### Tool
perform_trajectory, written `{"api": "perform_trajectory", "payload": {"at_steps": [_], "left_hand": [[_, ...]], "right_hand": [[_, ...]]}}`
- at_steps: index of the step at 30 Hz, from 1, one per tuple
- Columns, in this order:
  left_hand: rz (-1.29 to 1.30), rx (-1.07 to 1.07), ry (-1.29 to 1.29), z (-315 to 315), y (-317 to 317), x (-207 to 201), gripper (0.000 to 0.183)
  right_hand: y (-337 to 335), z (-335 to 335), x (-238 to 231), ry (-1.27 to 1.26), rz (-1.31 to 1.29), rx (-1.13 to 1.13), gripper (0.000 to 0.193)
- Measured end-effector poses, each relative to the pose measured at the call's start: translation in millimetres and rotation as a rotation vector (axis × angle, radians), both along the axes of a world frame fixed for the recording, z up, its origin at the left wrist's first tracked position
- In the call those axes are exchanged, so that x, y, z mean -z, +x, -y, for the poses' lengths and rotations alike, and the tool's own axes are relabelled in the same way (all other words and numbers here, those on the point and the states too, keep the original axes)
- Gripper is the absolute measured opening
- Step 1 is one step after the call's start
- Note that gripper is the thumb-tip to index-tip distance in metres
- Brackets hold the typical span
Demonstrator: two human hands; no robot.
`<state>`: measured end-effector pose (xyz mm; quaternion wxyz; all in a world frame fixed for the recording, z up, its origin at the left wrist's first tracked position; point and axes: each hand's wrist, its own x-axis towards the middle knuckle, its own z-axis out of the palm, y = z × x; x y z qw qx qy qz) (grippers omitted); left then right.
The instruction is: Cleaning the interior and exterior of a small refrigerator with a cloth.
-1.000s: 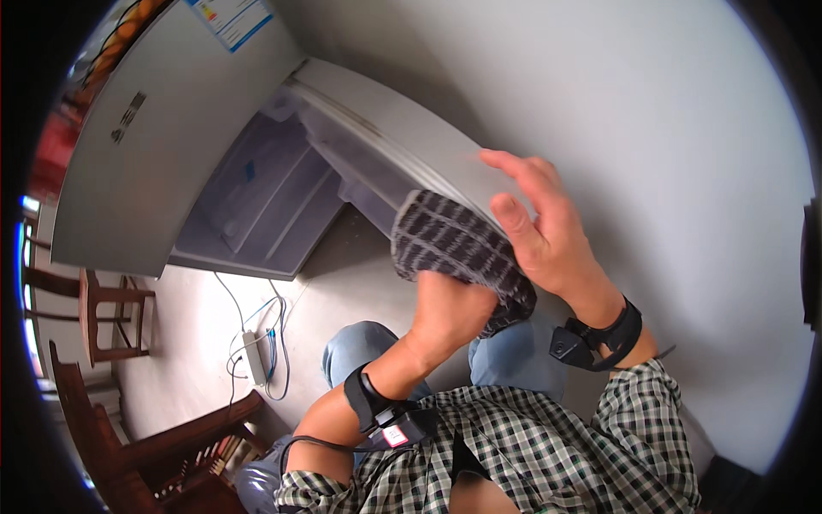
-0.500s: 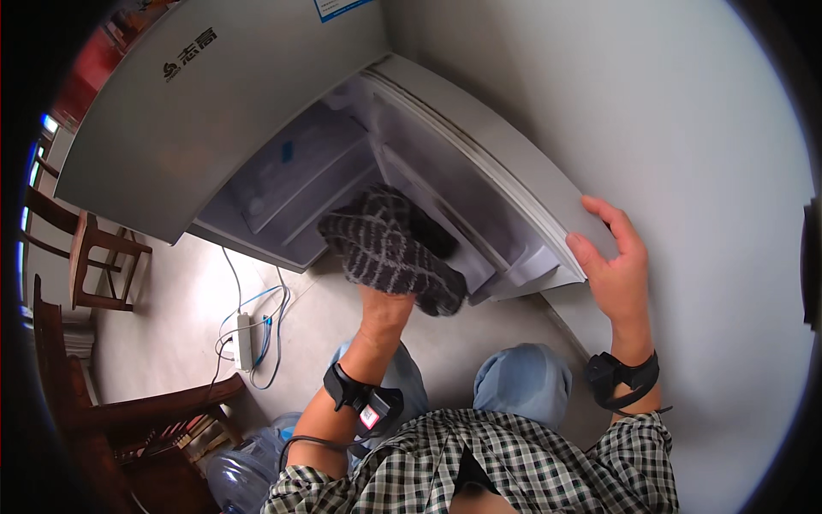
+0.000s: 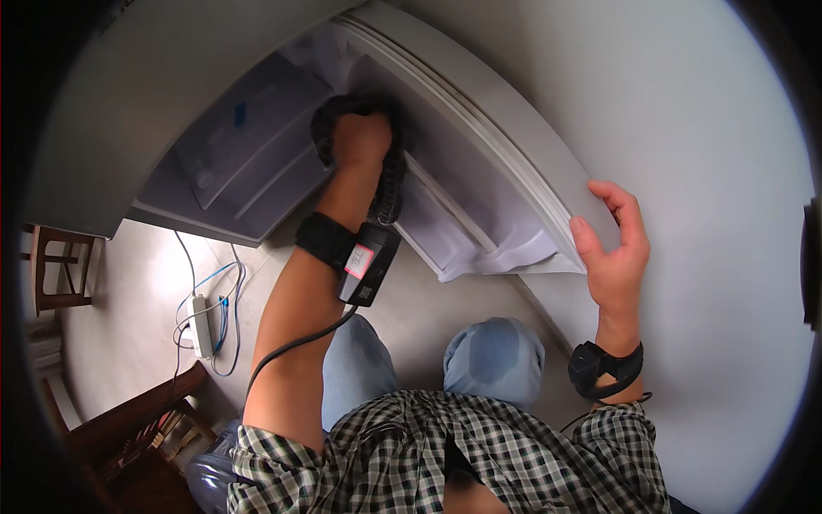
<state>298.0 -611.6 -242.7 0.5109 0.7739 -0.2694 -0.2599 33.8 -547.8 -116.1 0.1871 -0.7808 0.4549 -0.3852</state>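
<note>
My left hand [image 3: 361,137] reaches deep between the refrigerator body and its open lower door [image 3: 505,128]. It is closed on a dark grey checked cloth [image 3: 391,188], which bunches around the fingers and hangs down beside the wrist. The cloth is against or very near the far, hinge-side part of the door's inner face; exact contact is hard to see. My right hand [image 3: 618,257] grips the door's free edge, thumb on the rim and fingers bent over the outer face. White shelves [image 3: 454,210] line the door's inside.
Clear-fronted drawers [image 3: 248,146] fill the refrigerator at left, below an upper door [image 3: 111,111]. A white power strip [image 3: 199,327] with tangled cables lies on the floor. Wooden furniture [image 3: 145,411] and a clear plastic bottle [image 3: 210,480] stand at lower left; a pale wall [image 3: 702,171] rises at right.
My left hand has moved farther in and up with the cloth, toward the door's hinge side. My right hand keeps its grip on the door edge. The view has shifted a little.
</note>
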Motion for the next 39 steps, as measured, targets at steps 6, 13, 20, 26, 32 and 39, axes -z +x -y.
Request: {"api": "perform_trajectory", "payload": {"at_steps": [6,13,20,26,32,39], "left_hand": [[-0.065,0.092,-0.074,-34.6,-76.9,-9.5,0.034],[-0.054,0.357,-0.045,-93.3,-136.4,-21.2,0.027],[-0.68,0.086,-0.508,-84.4,-53.9,1.9,0.011],[0.466,0.192,-0.737,-31.1,15.0,-62.2,0.023],[1.166,-0.017,-0.637,25.5,21.1,-25.3,0.033],[1.11,0.014,-0.289,11.8,11.6,48.4,0.035]], "right_hand": [[-4.7,4.3,-7.2,0.013,-0.027,0.052,0.034],[0.0,9.2,-5.5,0.032,0.041,0.015,0.034],[-8.8,6.3,-1.5,0.077,0.024,0.044,0.035],[-15.2,8.6,2.5,0.083,-0.02,0.059,0.036],[-15.2,6.4,1.9,0.045,-0.008,0.059,0.037],[-17.4,13.7,3.3,0.026,-0.033,0.064,0.04]]}}
